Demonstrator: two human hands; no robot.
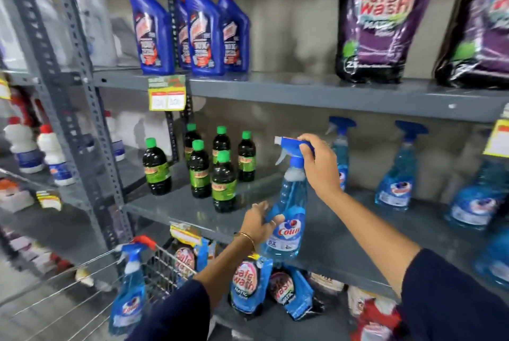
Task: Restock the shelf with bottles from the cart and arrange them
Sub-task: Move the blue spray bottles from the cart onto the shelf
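The right hand (321,167) is closing its grip around the blue trigger head of a spray bottle (289,208), fingers curled over the top, while the left hand (260,221) is wrapping its grip around the bottle's lower body, just above the label. The bottle (blue liquid, nozzle pointing left) is standing upright at the front edge of the middle shelf (344,233), its base at or just over the lip; whether it is fully resting there is hard to tell.

Behind the right wrist a second spray bottle (341,148) is partly hidden. Further right, two more are standing on the same shelf, and beyond them at least two are being cut off by the frame edge and blurring together. To the left of the held bottle, six dark bottles with green caps (223,183) are standing in a loose cluster.

One spray bottle (129,288) is sitting in the wire cart (165,263) at lower left. On the shelf above, four blue bottles with red caps (203,29) are showing, one mostly hidden behind the others, and two purple pouches (377,21) are standing to the right (the second cut off).
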